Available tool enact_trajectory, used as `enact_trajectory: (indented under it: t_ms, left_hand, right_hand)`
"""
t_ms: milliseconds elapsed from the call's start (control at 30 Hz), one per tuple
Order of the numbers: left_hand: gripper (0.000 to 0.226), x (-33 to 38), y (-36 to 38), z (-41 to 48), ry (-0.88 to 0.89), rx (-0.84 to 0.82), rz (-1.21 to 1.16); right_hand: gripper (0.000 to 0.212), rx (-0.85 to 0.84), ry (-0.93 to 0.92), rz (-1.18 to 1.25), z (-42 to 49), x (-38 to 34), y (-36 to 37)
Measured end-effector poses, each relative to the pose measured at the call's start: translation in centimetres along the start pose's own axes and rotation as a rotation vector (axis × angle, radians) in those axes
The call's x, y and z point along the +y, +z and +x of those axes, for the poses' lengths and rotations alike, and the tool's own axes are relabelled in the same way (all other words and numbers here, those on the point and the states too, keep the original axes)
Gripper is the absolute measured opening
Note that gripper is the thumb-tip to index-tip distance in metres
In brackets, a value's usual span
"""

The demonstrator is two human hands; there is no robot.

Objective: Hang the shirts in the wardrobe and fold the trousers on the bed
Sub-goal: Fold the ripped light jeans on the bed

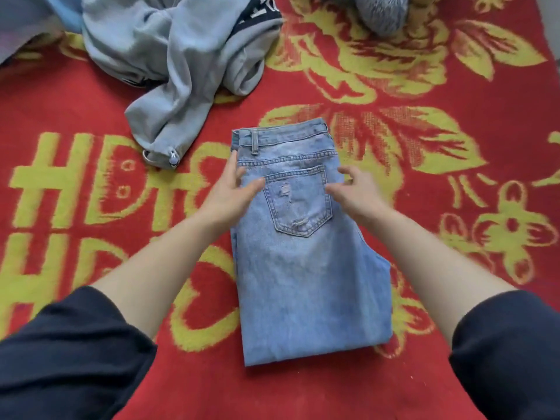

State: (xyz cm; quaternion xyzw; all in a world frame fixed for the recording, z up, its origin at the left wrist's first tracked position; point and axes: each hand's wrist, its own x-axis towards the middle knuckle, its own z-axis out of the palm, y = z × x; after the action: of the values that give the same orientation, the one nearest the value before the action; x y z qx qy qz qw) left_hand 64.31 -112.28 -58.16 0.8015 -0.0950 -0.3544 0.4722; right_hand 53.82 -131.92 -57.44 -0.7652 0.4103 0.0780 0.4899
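Observation:
Light blue jeans (306,280) lie folded into a long rectangle in the middle of the bed, waistband away from me and a torn back pocket facing up. My left hand (230,192) rests on the left edge near the waistband, fingers relaxed and spread. My right hand (354,192) hovers over or touches the right side of the pocket area, fingers loosely bent, gripping nothing that I can see. A crumpled grey garment (181,62) with drawstring toggles lies beyond the jeans at the upper left.
The bed is covered by a red blanket (454,268) with yellow flowers and letters. A grey fuzzy object (381,13) sits at the top edge. Pale blue and grey fabric (30,19) shows in the top left corner.

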Motion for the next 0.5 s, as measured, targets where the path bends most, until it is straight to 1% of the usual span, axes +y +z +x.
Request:
enact_trajectory:
  t_ms: [67, 100, 167, 233, 367, 467, 500]
  left_hand:
    - [0.078, -3.1, 2.5, -2.1, 0.156, -0.045, 0.469]
    - [0.076, -4.7, 3.7, -3.4, 0.232, -0.058, 0.653]
    - [0.075, -7.6, 6.1, -6.5, 0.318, -0.119, 0.863]
    - [0.076, -9.9, 8.0, -9.5, 0.345, -0.212, 0.965]
    - [0.080, -12.5, 9.8, -14.5, 0.309, -0.363, 1.079]
    - [0.093, -13.2, 9.4, -16.1, 0.327, -0.417, 1.149]
    - [0.094, -13.2, 9.1, -16.3, 0.357, -0.403, 1.171]
  right_hand:
    - [0.051, -0.054, -0.139, -0.362, -2.2, 3.0, 1.3]
    - [0.052, -0.084, -0.224, -0.495, -3.6, 4.7, 1.7]
    - [0.059, -0.172, -0.358, -0.674, -6.2, 8.1, 2.2]
    - [0.066, -0.233, -0.437, -0.840, -8.7, 11.1, 2.1]
    - [0.068, -0.247, -0.611, -1.050, -12.8, 15.0, 1.0]
    - [0.083, -0.337, -0.711, -1.121, -14.3, 17.1, 0.1]
    - [0.088, -0.353, -0.724, -1.137, -14.6, 17.5, 0.0]
